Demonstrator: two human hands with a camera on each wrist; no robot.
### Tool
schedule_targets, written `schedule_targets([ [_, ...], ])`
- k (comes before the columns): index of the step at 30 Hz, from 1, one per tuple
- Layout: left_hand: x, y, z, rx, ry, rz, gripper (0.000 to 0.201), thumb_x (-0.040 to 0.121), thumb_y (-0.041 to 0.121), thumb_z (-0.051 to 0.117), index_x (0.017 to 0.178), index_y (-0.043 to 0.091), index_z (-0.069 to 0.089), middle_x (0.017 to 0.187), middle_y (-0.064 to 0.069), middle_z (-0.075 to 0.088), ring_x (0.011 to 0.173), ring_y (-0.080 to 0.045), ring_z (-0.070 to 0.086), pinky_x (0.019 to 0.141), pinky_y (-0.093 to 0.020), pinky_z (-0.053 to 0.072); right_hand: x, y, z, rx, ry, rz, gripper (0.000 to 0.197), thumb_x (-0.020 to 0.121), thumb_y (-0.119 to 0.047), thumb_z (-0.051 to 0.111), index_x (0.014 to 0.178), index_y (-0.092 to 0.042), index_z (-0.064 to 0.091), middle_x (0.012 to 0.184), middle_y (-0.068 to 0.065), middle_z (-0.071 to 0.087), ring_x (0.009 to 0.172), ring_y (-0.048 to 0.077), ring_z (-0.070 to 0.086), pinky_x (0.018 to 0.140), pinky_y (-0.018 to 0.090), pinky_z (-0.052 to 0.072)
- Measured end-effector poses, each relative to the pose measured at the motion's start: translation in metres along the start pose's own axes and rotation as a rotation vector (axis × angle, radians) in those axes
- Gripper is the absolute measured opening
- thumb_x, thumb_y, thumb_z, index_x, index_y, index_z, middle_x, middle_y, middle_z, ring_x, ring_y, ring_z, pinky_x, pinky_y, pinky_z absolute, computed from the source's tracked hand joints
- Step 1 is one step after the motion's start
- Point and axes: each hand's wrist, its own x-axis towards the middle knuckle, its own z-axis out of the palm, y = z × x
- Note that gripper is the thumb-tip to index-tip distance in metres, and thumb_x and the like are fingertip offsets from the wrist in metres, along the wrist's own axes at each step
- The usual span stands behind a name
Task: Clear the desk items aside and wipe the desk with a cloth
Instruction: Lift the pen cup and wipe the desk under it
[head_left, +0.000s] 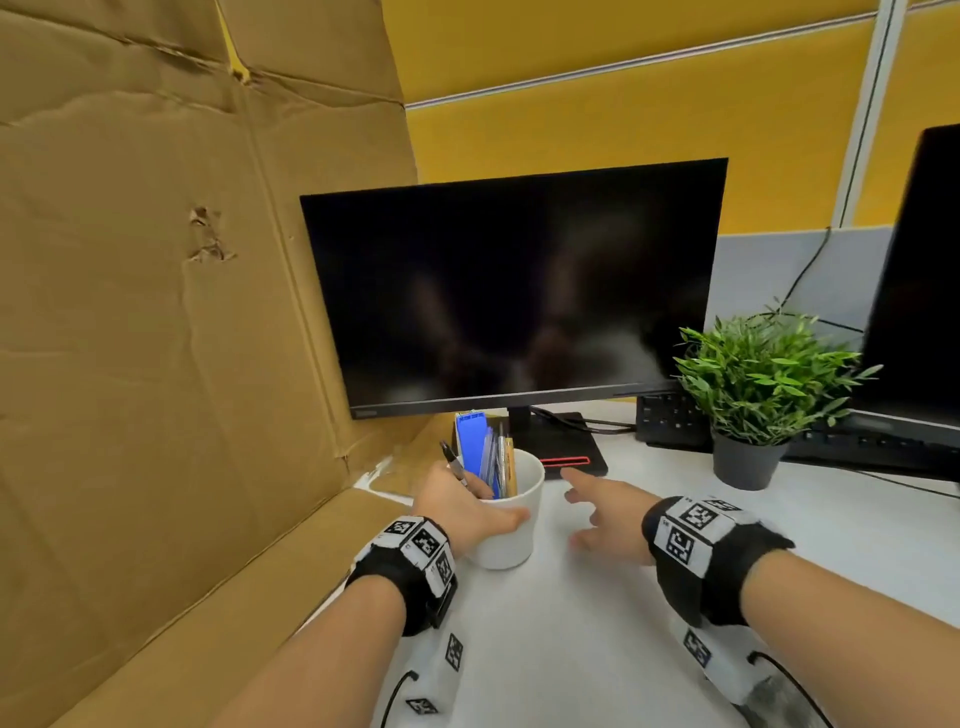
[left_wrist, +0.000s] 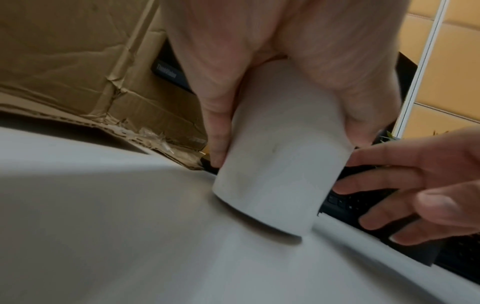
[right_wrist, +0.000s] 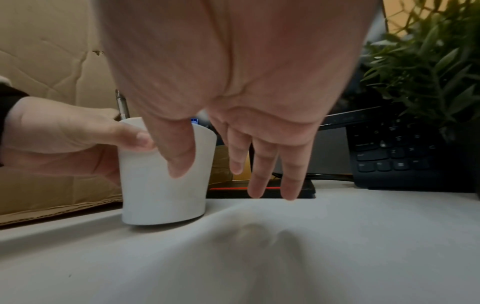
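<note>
A big box (head_left: 156, 312) stands on the left. The left hand (head_left: 462, 512) holds the white cup (head_left: 511, 525) of pens on the desk (head_left: 597, 649). Just beside it, the right hand (head_left: 605, 512) hovers with fingers spread, holding nothing. A plant (head_left: 753, 384) sits far right.

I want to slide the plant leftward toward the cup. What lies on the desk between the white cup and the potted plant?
In the head view, only the right hand, open above bare desk, lies between white cup and potted plant.
</note>
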Motion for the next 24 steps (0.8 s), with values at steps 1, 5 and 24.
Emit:
schedule_targets([
  [1, 0.001, -0.001, -0.001, -0.021, 0.007, -0.003, 0.046, 0.046, 0.041, 0.091, 0.073, 0.019, 0.062, 0.082, 0.003, 0.068, 0.068, -0.008, 0.061, 0.064, -0.024, 0.055, 0.002, -0.004, 0.001, -0.001, 0.000, -0.016, 0.077, 0.091, -0.030, 0.060, 0.151, -0.029, 0.011, 0.150, -0.008, 0.037, 0.129, 0.017, 0.047, 0.105, 0.030, 0.042],
  [5, 0.010, -0.006, -0.008, 0.011, -0.107, 0.025, 0.078, 0.045, 0.045, 0.092, 0.109, 0.025, 0.053, 0.107, 0.007, 0.059, 0.092, -0.009, 0.060, 0.071, -0.019, 0.050, 0.014, -0.012, 0.004, 0.048, 0.066, -0.059, 0.065, 0.091, -0.028, 0.059, 0.146, -0.034, 0.024, 0.145, -0.009, 0.041, 0.122, 0.016, 0.052, 0.102, 0.032, 0.045],
  [24, 0.072, 0.041, -0.045, 0.053, -0.019, 0.229, 0.030, 0.071, 0.013, 0.083, 0.089, 0.016, 0.058, 0.072, -0.004, 0.067, 0.060, -0.017, 0.069, 0.062, -0.030, 0.060, 0.084, -0.049, -0.031, 0.284, 0.343, -0.095, 0.028, 0.087, -0.023, 0.068, 0.113, -0.013, 0.066, 0.090, 0.001, 0.069, 0.078, 0.009, 0.059, 0.068, 0.018, 0.044],
])
